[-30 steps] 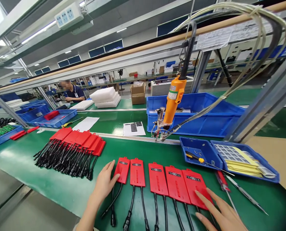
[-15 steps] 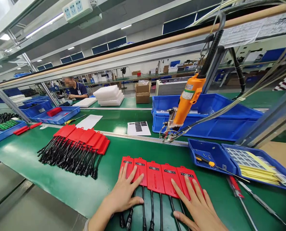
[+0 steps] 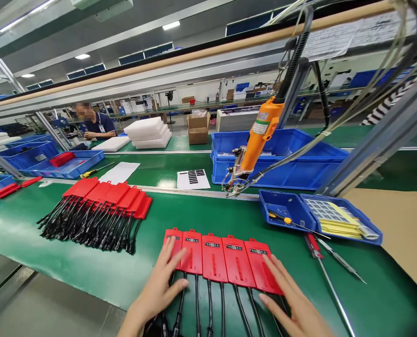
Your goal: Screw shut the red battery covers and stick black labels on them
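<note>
Head view, red cases: five flat red cases [image 3: 214, 262] lie side by side in a slightly slanting row, lower centre of the frame, on the green bench [image 3: 78, 271].
Case faces: glossy red, a small tab on each top edge, a narrow vertical line of marks down the middle where uncovered.
Display strips: black bands [image 3: 212, 245] with white digits and symbols near the top.
Cables: black leads [image 3: 223, 299] run from the lower edges toward the bottom of the frame.
Left hand [image 3: 161, 283]: open, fingers spread over the leftmost case; contact cannot be told.
Right hand [image 3: 296, 297]: open, fingers extended at the rightmost case, gripping nothing; contact unclear.
Pile: overlapping red cases with black cables [image 3: 115, 195], left of centre.
</note>
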